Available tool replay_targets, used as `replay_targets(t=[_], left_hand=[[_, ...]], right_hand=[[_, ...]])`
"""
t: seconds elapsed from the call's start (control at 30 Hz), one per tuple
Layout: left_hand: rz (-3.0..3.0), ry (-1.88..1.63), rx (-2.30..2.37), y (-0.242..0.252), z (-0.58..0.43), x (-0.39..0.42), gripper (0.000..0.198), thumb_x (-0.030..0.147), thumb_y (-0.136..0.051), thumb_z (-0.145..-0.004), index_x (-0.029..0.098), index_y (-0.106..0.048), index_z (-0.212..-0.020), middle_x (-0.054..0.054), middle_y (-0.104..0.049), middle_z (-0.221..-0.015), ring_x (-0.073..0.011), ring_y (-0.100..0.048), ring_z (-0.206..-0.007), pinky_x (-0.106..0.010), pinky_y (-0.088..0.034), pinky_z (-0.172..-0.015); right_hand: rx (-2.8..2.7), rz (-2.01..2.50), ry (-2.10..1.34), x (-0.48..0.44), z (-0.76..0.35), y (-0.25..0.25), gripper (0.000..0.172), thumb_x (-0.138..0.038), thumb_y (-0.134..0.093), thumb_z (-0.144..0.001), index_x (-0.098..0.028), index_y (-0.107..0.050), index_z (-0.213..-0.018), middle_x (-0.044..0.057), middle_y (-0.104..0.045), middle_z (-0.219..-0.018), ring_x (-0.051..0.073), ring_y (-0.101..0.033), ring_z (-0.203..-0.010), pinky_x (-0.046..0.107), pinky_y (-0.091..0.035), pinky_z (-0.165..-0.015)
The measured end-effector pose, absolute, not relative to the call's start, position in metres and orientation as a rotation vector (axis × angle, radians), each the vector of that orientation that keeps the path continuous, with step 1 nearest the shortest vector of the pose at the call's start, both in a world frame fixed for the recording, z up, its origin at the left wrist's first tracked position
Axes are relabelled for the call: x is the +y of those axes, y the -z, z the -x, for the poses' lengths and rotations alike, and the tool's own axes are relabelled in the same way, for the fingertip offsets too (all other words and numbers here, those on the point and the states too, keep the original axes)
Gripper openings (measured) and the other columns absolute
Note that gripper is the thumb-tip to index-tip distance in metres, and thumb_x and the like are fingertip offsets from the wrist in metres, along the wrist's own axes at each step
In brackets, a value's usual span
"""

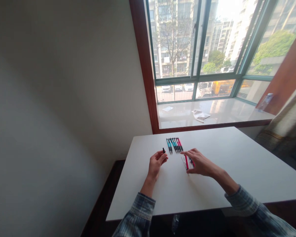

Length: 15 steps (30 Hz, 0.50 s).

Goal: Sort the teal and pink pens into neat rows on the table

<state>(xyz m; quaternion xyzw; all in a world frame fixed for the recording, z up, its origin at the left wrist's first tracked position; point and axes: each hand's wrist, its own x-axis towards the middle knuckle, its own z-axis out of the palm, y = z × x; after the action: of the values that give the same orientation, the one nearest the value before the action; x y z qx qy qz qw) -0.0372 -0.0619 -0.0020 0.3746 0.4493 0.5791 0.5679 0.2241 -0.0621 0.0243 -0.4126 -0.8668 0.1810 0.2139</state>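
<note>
My left hand [158, 163] is raised over the white table [212, 194], its thumb and fingers pinched on a small black pen part [163, 150]. To the right, my right hand [199, 162] hovers low with thumb and index finger apart, on either side of a red pen barrel [186, 161]. Whether the thumb touches the barrel's lower end is hard to see. Slim clear or white pieces [183, 161] lie beside the barrel, and more parts are partly hidden under my right hand. Beyond my hands, several teal pens [174, 144] and pink-red pens [180, 144] with black grips lie side by side in a row.
Behind the table is a window sill [182, 115] with a crumpled white cloth [200, 115], a paper piece [167, 108] and a clear bottle [265, 102]. A bare wall [88, 98] rises on the left; a curtain [281, 128] hangs at right.
</note>
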Motion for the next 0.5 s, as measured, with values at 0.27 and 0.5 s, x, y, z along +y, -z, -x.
replay_targets(t=[0.27, 0.5], left_hand=[[-1.03, -1.199, 0.988, -0.004, 0.036, -0.07, 0.044, 0.041, -0.089, -0.071, 0.014, -0.078, -0.104, -0.012, -0.077, -0.1, -0.0213, -0.069, -0.088, -0.036, -0.053, -0.089], [-1.068, -1.122, 0.932, -0.001, 0.038, -0.069, 0.048, 0.044, -0.086, -0.075, 0.015, -0.076, -0.112, -0.015, -0.075, -0.11, -0.028, -0.068, -0.101, -0.039, -0.051, -0.09]], right_hand=[[-2.275, 0.811, -0.485, -0.08, -0.171, -0.043, 0.093, -0.015, -0.078, -0.078, -0.036, -0.03, -0.156, 0.009, -0.053, -0.145, 0.031, -0.056, -0.129, 0.051, -0.055, -0.102], [-2.234, 0.777, -0.496, -0.081, -0.155, -0.033, 0.082, -0.012, -0.075, -0.08, -0.034, -0.039, -0.15, 0.009, -0.051, -0.146, 0.029, -0.06, -0.126, 0.046, -0.058, -0.101]])
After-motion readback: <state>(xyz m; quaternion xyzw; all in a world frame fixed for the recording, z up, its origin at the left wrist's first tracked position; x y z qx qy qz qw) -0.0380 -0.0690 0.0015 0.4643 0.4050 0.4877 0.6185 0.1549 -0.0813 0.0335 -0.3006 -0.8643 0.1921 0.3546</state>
